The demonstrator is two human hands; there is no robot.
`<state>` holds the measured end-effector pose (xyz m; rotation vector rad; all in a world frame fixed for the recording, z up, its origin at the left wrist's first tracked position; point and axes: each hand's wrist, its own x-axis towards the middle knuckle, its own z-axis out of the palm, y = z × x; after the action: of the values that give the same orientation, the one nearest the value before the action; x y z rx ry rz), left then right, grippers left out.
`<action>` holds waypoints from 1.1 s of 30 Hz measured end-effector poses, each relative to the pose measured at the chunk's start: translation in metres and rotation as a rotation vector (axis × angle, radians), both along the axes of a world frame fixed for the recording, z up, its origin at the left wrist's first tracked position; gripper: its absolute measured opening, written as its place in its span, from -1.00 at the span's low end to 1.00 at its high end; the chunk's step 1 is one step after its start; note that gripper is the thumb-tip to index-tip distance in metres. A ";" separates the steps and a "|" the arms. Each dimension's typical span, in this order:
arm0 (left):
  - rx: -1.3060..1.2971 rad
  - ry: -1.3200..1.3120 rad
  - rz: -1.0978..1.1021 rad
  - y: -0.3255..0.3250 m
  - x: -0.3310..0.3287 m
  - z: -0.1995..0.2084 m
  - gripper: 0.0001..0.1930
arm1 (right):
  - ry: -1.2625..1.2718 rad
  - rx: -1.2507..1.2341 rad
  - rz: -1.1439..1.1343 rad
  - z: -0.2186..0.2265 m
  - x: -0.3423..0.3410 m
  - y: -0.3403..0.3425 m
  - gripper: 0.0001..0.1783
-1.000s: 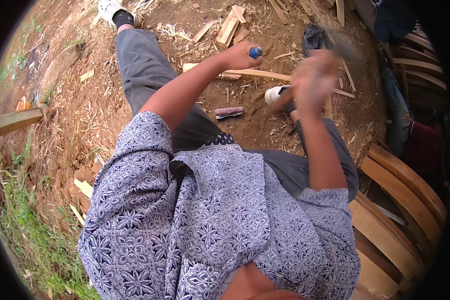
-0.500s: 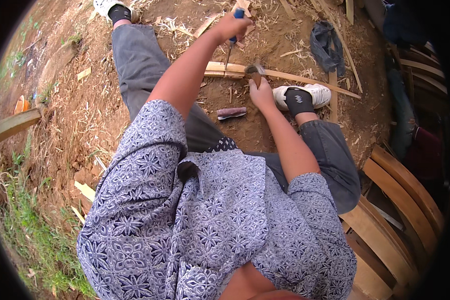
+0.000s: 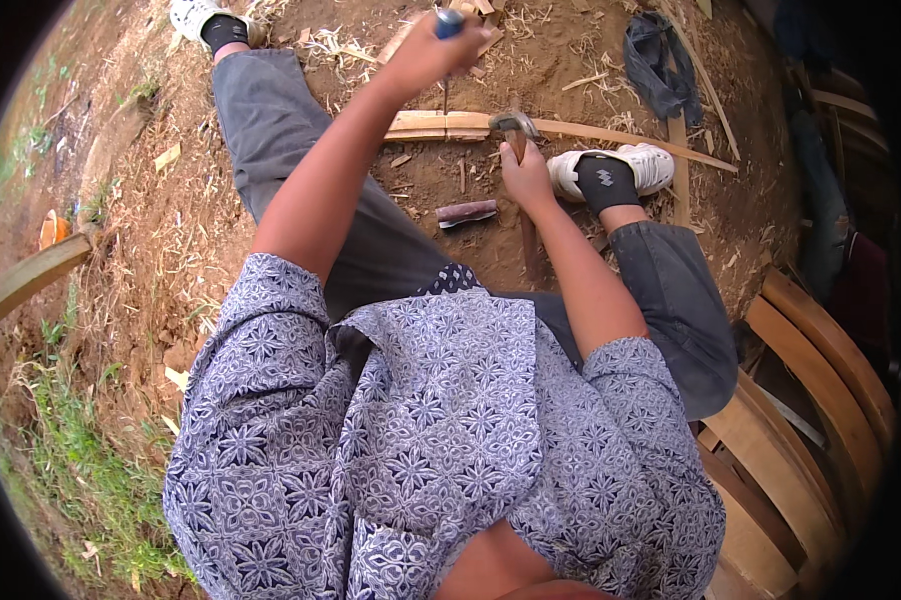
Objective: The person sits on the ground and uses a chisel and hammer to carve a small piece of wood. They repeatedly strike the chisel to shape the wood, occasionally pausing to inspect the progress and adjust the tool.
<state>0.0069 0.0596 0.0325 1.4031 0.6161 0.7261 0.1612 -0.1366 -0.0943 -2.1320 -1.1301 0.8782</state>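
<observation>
My left hand [image 3: 426, 58] is closed round the blue handle of a tool [image 3: 451, 24] with a thin metal shaft. The shaft points down to a curved wooden strip [image 3: 591, 131] lying on the dirt between my legs. Whether its tip is a blade or a driver, I cannot tell. In my right hand [image 3: 527, 177] is a hammer [image 3: 514, 122], gripped high on its wooden handle. Its metal head hangs at the strip, just right of the shaft; contact is unclear. Nearer me, a small reddish-brown roll [image 3: 467, 212] rests on the ground.
Wood shavings and scraps litter the dirt. A dark plastic bag [image 3: 661, 66] lies beyond my right shoe [image 3: 654, 168]. Curved wooden pieces [image 3: 771, 470] are stacked at the lower right. A wooden beam [image 3: 31, 278] juts in at the left, above grass [image 3: 81, 460].
My left hand and the blue-handled tool have moved left and slightly away from me. The hammer head, blurred before, now shows sharply and sits a little higher. The whole view has shifted slightly.
</observation>
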 end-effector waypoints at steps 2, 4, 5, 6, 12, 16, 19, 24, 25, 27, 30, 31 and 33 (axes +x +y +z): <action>0.043 0.009 -0.131 -0.011 0.003 -0.007 -0.67 | 0.004 -0.012 0.000 0.001 -0.001 0.000 -0.53; 0.092 0.024 -0.207 -0.019 0.004 -0.011 -0.66 | 0.001 0.001 -0.002 0.002 -0.003 0.000 -0.53; 0.120 0.033 -0.218 -0.022 0.005 -0.014 -0.65 | -0.004 0.021 -0.005 0.002 -0.004 0.000 -0.53; 0.147 0.041 -0.231 -0.024 0.006 -0.013 -0.63 | -0.010 0.038 -0.011 0.002 -0.005 0.000 -0.53; 0.311 0.102 -0.225 -0.031 0.004 -0.015 -0.62 | 0.005 -0.005 -0.010 0.000 -0.003 -0.002 -0.53; 0.327 0.139 -0.190 -0.034 0.006 -0.016 -0.62 | 0.009 0.002 -0.005 -0.005 -0.002 -0.002 -0.52; 0.322 0.147 -0.201 -0.034 0.005 -0.016 -0.63 | 0.003 0.029 -0.004 -0.007 -0.002 -0.002 -0.52; 0.320 0.152 -0.201 -0.034 0.002 -0.018 -0.64 | 0.028 -0.026 -0.009 -0.003 -0.003 -0.001 -0.51; 0.310 0.147 -0.199 -0.035 0.002 -0.018 -0.65 | 0.024 -0.016 -0.004 -0.002 -0.004 -0.001 -0.51; 0.316 0.167 -0.188 -0.035 0.001 -0.017 -0.65 | 0.016 0.003 0.005 -0.003 -0.003 -0.001 -0.51; 0.316 0.162 -0.173 -0.040 0.001 -0.016 -0.66 | 0.019 0.042 -0.011 -0.008 -0.002 -0.001 -0.52; 0.317 0.154 -0.170 -0.043 0.002 -0.015 -0.67 | 0.082 -0.011 -0.021 -0.010 0.003 -0.001 -0.53; 0.329 0.173 -0.185 -0.044 0.002 -0.017 -0.67 | 0.218 -0.081 -0.042 0.006 0.015 0.003 -0.54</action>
<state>0.0093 0.0157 0.0151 1.8157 0.5061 0.5790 0.1762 -0.1336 -0.0885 -2.0562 -0.9508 1.1229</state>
